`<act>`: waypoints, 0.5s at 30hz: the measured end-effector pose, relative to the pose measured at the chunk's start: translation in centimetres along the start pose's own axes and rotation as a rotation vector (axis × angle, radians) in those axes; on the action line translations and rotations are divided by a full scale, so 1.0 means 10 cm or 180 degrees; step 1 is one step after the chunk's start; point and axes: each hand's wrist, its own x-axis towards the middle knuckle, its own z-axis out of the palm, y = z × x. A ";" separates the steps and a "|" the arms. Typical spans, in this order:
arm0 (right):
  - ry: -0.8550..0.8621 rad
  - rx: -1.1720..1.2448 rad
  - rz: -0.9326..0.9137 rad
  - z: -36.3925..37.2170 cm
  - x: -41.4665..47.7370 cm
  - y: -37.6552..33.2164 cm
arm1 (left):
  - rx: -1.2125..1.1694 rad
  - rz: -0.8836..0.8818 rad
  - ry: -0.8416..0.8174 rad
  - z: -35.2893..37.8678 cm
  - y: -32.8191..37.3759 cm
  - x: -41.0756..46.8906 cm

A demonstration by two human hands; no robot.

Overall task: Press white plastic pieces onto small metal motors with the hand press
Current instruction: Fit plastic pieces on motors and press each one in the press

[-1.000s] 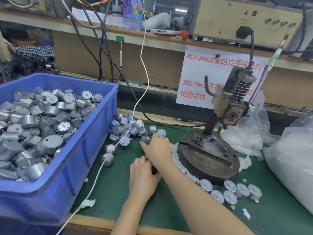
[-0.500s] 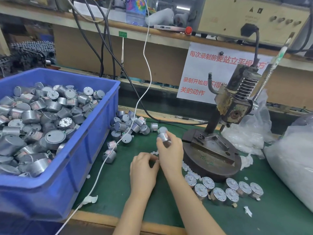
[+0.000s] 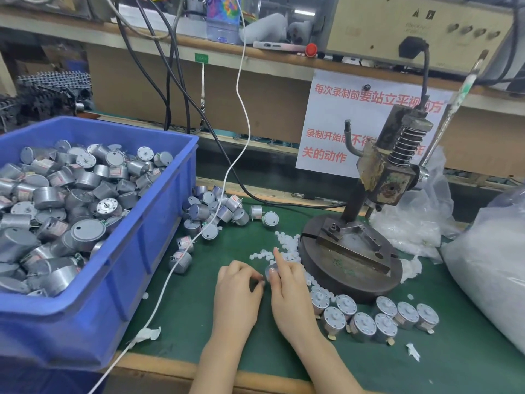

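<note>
A blue bin (image 3: 127, 280) at nine o'clock holds silver-grey motors (image 3: 85, 231), the worktop (image 3: 199, 322) is dark green, speckled with white plastic pieces (image 3: 287, 243), the hand press (image 3: 392, 180) at two o'clock is dark brown with rust patches, and the white sign (image 3: 326, 120) bears red characters.

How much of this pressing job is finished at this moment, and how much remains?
Probably done: the row of motors in front of the hand press. In hand: the right hand holds one motor, the left hand close against it; nothing sits on the press yet. Left: the loose pile on the mat and the blue bin, heaped with motors.
</note>
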 end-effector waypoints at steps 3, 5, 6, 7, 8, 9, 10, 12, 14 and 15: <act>-0.0030 0.0034 -0.0009 0.00 0.01 0.02 | 0.0078 0.0020 -0.0051 0.01 -0.02 -0.01; 0.0076 0.0135 0.0058 0.00 0.01 0.03 | 0.0083 -0.0005 -0.0055 0.01 -0.02 -0.01; 0.0117 0.0158 0.0090 0.00 0.01 0.04 | 0.0068 -0.0033 -0.0041 0.01 -0.02 -0.01; 0.0125 0.0162 0.0107 0.00 0.01 0.04 | 0.0056 -0.0055 -0.0030 0.01 -0.03 -0.01; 0.0113 0.0168 0.0105 0.00 0.01 0.04 | 0.0054 -0.0065 -0.0027 0.01 -0.03 -0.01; 0.0093 0.0178 0.0101 0.00 0.00 0.04 | 0.0055 -0.0072 -0.0031 0.02 -0.03 0.00; 0.0082 0.0196 0.0104 0.00 0.00 0.04 | 0.0047 -0.0086 -0.0033 0.02 -0.03 0.00; 0.0091 0.0244 0.0126 0.00 0.00 0.04 | -0.0004 -0.0140 -0.0015 0.02 -0.03 0.00; 0.0107 0.0260 0.0131 0.00 0.00 0.04 | -0.0041 -0.0178 0.0016 0.02 -0.02 0.01; 0.0107 0.0265 0.0131 0.00 -0.01 0.04 | -0.0047 -0.0188 0.0027 0.01 -0.02 0.01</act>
